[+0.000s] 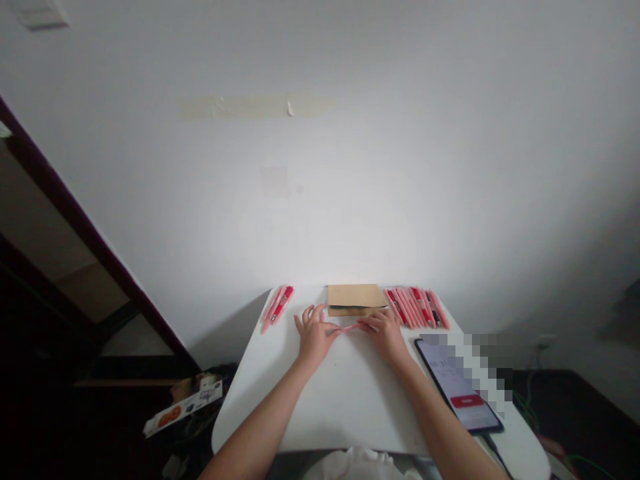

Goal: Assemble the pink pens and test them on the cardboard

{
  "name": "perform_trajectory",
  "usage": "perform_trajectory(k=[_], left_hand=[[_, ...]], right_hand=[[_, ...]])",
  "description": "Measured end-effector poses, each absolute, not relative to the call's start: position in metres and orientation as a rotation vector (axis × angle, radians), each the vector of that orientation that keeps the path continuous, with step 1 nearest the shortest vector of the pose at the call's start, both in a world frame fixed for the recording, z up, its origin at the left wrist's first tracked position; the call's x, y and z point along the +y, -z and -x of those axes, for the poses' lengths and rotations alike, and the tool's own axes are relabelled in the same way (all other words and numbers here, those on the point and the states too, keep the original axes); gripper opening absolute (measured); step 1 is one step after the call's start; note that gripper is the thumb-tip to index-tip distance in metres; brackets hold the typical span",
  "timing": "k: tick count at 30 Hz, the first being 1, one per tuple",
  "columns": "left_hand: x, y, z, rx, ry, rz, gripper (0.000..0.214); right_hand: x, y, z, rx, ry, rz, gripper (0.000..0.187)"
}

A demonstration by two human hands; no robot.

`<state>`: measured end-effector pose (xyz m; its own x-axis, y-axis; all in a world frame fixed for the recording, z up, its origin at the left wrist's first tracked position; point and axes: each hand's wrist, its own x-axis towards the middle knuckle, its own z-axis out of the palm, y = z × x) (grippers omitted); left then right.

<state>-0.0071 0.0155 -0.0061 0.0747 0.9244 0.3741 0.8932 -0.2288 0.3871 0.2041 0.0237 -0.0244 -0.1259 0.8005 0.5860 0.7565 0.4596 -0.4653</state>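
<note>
Between my two hands a slim pink pen (350,327) lies nearly level, just above or on the white table (345,393); the gap under it is too small to judge. My left hand (315,335) pinches its left end with thumb and forefinger, the other fingers raised and spread. At the opposite end, my right hand (384,333) has its fingers closed on the pen and hides part of it. Directly behind the hands is a brown cardboard piece (357,295), looking like a folded box or notebook, with a dark gap along its front.
Several pink, red and dark pens (417,308) lie side by side at the back right. A few pink and red pens (278,307) are at the back left. A phone (457,387) with a cable rests on the right. The wall (350,200) adjoins the table's back edge.
</note>
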Motion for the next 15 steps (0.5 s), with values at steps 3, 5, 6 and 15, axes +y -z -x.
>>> perform_trajectory(k=[3, 5, 6, 15], left_hand=[[0.0165, 0.0078, 0.0071, 1.908, -0.884, -2.271, 0.008], [0.017, 0.0085, 0.0072, 1.904, -0.896, -2.28, 0.009], [0.017, 0.0085, 0.0072, 1.9, -0.898, -2.281, 0.009], [0.014, 0.0036, 0.0057, 1.874, -0.864, -2.259, 0.009]], right_hand=[[0.0233, 0.0242, -0.2032, -1.908, -0.054, 1.307, 0.024], [0.0233, 0.0242, -0.2027, -1.91, -0.045, 1.309, 0.023], [0.0234, 0.0243, -0.2026, -1.911, -0.043, 1.309, 0.022], [0.0247, 0.0251, -0.2032, -1.928, -0.073, 1.339, 0.023]])
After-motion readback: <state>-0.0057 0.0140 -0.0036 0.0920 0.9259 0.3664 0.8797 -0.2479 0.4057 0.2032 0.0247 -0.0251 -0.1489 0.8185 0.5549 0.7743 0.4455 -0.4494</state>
